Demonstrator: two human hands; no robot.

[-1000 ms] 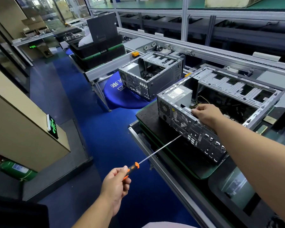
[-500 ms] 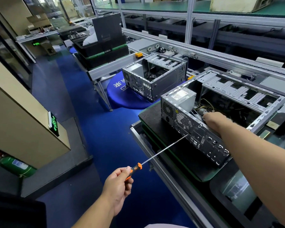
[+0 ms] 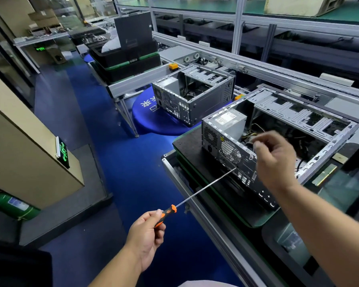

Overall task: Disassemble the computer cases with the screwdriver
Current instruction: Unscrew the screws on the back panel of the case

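An open computer case (image 3: 226,146) lies on a black mat (image 3: 189,146), rear panel facing me, with a grey power supply (image 3: 230,121) inside. My left hand (image 3: 147,235) grips the orange-and-black handle of a long screwdriver (image 3: 168,212). Its thin shaft reaches up to the rear panel, below the fan grille. My right hand (image 3: 276,158) hovers just above the case's rear top edge, blurred, fingers curled together; whether it holds anything is unclear. A second open case (image 3: 195,100) stands farther back.
An aluminium conveyor rail (image 3: 195,193) runs along the bench's near edge. Stacked black trays (image 3: 124,59) sit on a stand at the back left. A blue round platform (image 3: 153,121) lies under the far case. A beige cabinet (image 3: 19,141) and blue floor are on the left.
My right hand has lifted off the case's rear top edge and now hovers above it. The screwdriver in my left hand stays against the rear panel.
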